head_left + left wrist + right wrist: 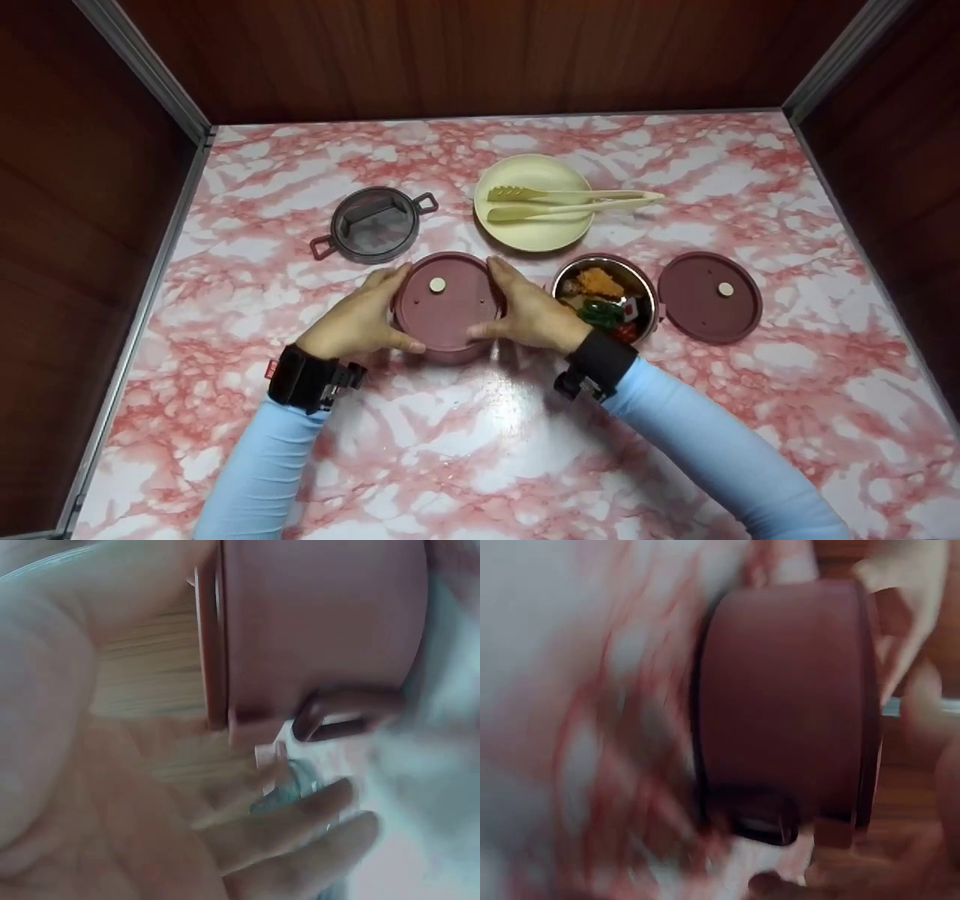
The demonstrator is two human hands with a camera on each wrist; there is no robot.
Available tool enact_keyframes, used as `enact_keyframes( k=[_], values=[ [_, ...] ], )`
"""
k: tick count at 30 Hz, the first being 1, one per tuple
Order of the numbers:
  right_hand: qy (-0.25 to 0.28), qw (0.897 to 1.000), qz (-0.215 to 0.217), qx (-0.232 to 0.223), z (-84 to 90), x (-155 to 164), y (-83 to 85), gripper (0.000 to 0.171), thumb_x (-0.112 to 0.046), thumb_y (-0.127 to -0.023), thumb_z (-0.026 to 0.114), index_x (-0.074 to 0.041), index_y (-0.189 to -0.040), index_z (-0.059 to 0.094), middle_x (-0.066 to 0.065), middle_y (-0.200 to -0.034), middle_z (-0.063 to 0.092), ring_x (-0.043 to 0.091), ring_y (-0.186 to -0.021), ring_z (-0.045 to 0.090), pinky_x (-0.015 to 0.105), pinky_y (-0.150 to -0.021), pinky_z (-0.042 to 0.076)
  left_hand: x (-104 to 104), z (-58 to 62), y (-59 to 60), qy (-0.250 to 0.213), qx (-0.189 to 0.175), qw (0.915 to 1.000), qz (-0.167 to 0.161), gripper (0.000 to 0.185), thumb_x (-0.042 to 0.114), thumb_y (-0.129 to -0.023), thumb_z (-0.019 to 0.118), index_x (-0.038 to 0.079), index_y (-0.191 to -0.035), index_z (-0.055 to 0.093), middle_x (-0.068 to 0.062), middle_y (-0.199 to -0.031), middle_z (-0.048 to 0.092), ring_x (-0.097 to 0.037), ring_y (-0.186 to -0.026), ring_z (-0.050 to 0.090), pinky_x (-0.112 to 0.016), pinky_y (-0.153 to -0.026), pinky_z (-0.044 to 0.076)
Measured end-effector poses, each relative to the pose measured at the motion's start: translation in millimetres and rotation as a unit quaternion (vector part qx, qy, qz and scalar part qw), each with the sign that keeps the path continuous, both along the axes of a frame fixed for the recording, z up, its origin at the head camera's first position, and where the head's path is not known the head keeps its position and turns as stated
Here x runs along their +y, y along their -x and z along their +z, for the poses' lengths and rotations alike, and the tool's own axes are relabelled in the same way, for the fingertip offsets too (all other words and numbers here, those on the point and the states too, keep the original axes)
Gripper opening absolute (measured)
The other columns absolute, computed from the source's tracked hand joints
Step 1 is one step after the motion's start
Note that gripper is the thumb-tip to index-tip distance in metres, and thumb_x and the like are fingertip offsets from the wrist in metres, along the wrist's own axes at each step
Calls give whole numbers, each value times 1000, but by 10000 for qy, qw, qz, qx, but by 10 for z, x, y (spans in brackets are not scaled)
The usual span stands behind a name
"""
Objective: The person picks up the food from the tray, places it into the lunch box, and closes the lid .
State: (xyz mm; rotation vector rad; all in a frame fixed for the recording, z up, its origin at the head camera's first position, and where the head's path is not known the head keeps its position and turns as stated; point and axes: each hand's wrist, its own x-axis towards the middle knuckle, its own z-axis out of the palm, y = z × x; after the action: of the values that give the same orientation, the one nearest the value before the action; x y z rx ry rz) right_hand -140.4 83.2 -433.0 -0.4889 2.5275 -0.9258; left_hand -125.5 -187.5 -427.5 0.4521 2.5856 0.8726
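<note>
Pink-and-white marbled tabletop (465,442) fills a booth of dark wood panels, and near its middle stands a maroon lidded container (448,306) with both hands around it. The left hand (358,321) curls round its left side, thumb at the near rim; the right hand (529,311) curls round the right side, fingers over the lid's far edge — each holding the container, not loose. The wrist views are blurred, but they show the container's wall and a small side latch close to the palms. By my reading the lid is being seated or twisted on this tier; the next move would call for an even grip on both sides so the lid stays level. Just to the right, nearly against the right wrist, sits an open steel bowl of food (604,300), and beyond it a loose maroon lid (709,297). Behind lie a clear handled lid (374,223) and a cream plate (534,229) bearing tongs (570,202). Room is tight on the right — wide in front and to the left.
</note>
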Motion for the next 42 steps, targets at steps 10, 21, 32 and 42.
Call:
enact_keyframes(
  k=[10,21,32,42],
  values=[
    [-1035,9924,625,230,219,-48,-12,129,-52,-69,84,-1,-158,6,23,-159,21,34,-142,30,40,-116,27,91,169,33,309,127,9981,-511,131,38,-65,94,1,-158,9,-20,-160,20,-32,-145,24,-42,-117,23],
    [-1473,9879,480,-14,295,-94,-24,130,-54,-71,82,-3,-158,1,22,-161,14,34,-144,26,40,-117,24,95,111,24,46,12,9994,-354,131,36,-66,93,3,-158,5,-21,-161,18,-32,-145,23,-44,-117,23],
    [314,9908,-241,1296,634,1029,63,69,-33,-96,67,-3,-151,38,17,-151,41,32,-134,44,47,-110,36,187,223,-181,-378,622,9972,190,105,43,-83,79,4,-158,17,-17,-163,15,-33,-148,16,-49,-117,21],
    [-158,9669,-2106,1429,481,2339,72,52,-31,-99,60,2,-138,55,27,-123,63,41,-109,61,52,-92,47,1156,166,-435,-2341,504,9709,-96,64,23,-98,61,8,-153,34,-19,-155,32,-32,-133,45,-36,-108,39]
  ],
)
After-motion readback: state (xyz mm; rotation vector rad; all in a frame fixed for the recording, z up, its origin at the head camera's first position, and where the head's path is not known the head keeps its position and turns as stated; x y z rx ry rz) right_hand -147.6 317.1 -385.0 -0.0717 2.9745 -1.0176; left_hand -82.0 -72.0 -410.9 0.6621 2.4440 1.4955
